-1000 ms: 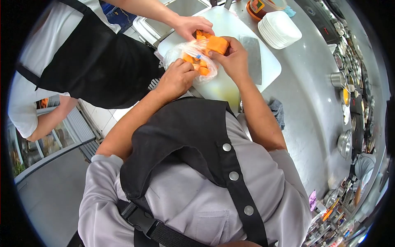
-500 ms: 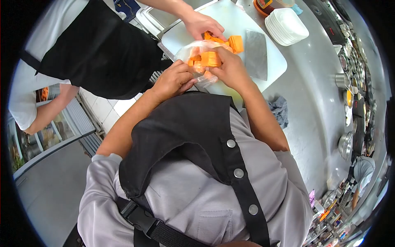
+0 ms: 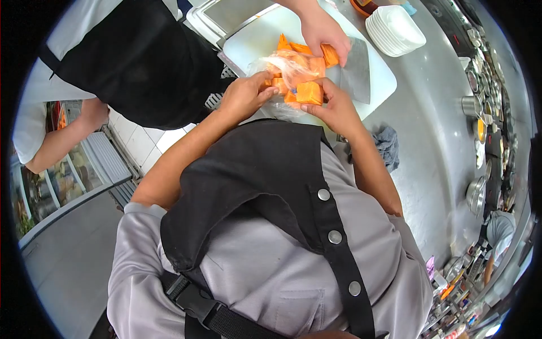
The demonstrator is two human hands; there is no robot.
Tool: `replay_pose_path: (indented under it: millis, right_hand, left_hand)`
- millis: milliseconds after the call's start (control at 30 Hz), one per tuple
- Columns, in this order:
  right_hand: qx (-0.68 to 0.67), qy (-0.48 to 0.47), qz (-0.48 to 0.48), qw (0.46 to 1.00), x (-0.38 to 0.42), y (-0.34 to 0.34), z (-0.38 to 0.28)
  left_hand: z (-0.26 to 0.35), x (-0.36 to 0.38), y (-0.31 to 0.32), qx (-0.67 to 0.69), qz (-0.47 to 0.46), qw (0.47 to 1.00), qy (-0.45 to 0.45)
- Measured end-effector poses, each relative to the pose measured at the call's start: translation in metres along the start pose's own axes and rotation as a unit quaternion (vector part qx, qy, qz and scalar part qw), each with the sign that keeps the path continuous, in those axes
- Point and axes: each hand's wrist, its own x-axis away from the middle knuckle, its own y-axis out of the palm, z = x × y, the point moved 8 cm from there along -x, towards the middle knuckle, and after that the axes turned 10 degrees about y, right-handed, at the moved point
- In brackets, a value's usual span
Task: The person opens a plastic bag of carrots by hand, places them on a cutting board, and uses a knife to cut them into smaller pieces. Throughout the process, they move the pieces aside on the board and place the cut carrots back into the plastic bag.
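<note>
My right hand [image 3: 339, 110] grips a squared orange vegetable block [image 3: 309, 93] between thumb and fingers, at the near side of a clear plastic bag [image 3: 291, 66]. Fingers of my left hand [image 3: 245, 97] are closed on the left edge of the bag. Orange blocks [image 3: 278, 85] show in and under the film. All this lies over the near part of a white cutting board [image 3: 248, 42]. A co-worker's hand [image 3: 324, 33] reaches in from above and touches another orange piece [image 3: 330, 55] beyond the bag.
A broad cleaver blade [image 3: 355, 70] lies flat on the board's right side. Stacked white dishes [image 3: 394, 31] stand on the steel counter [image 3: 420, 113], with a grey cloth [image 3: 387, 148] near my right forearm. The co-worker in a black apron [image 3: 147, 62] stands close on the left.
My right hand has moved down and right with an orange block. My left hand has shifted up and right along the bag. The co-worker's hand has moved right to another piece.
</note>
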Motion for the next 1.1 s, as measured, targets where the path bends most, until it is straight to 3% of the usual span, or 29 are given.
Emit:
replay_pose_path:
  millis: [133,233,300,333,400,433,533,600,667,767,800,867,933,1100]
  right_hand:
    - [-0.081,0.034,0.025,0.996,0.001,0.004,0.016]
    - [-0.167,-0.029,0.081,0.982,0.003,-0.003,0.005]
    - [-0.325,-0.099,0.056,0.939,0.007,-0.001,-0.008]
    - [-0.326,-0.099,0.059,0.938,0.006,-0.002,-0.007]
    - [-0.185,-0.05,0.072,0.979,-0.002,0.002,0.003]
    - [-0.185,-0.049,0.073,0.979,-0.005,0.002,0.007]
    - [-0.243,0.019,0.1,0.965,-0.019,-0.003,0.031]
    - [-0.407,0.014,0.071,0.91,-0.026,-0.005,0.043]
    - [-0.385,0.012,0.068,0.92,-0.032,-0.008,0.049]
    - [-0.361,0.011,0.067,0.93,-0.036,-0.008,0.046]
    - [-0.335,0.007,0.074,0.939,-0.036,-0.008,0.046]
    - [-0.309,0.002,0.083,0.948,-0.035,-0.009,0.046]
    - [-0.237,0.01,0.102,0.966,-0.029,-0.008,0.04]
    - [-0.279,-0.07,0.113,0.951,-0.024,-0.006,0.024]
  left_hand:
    - [0.014,-0.017,0.001,0.023,-0.02,0.999,0.043]
    - [0.017,-0.029,0.016,-0.04,-0.039,0.994,0.097]
    - [0.017,-0.019,0.019,-0.021,-0.023,0.995,0.096]
    - [0.018,-0.016,0.019,0.0,-0.008,0.995,0.095]
    - [0.014,-0.012,0.023,0.038,-0.018,0.993,0.108]
    - [0.018,-0.009,0.02,0.069,0.0,0.986,0.15]
    - [0.022,-0.004,0.011,0.12,0.029,0.972,0.202]
    - [0.024,-0.001,0.006,0.144,0.038,0.966,0.213]
    - [0.039,0.002,0.0,0.056,0.063,0.952,0.294]
    - [0.047,-0.002,0.003,0.032,0.041,0.937,0.344]
    - [0.05,-0.003,0.005,0.032,0.04,0.938,0.344]
    - [0.035,-0.014,0.017,0.055,-0.016,0.978,0.198]
    - [0.04,-0.019,0.018,0.033,-0.001,0.978,0.206]
    - [0.047,-0.025,0.017,-0.017,-0.025,0.977,0.209]
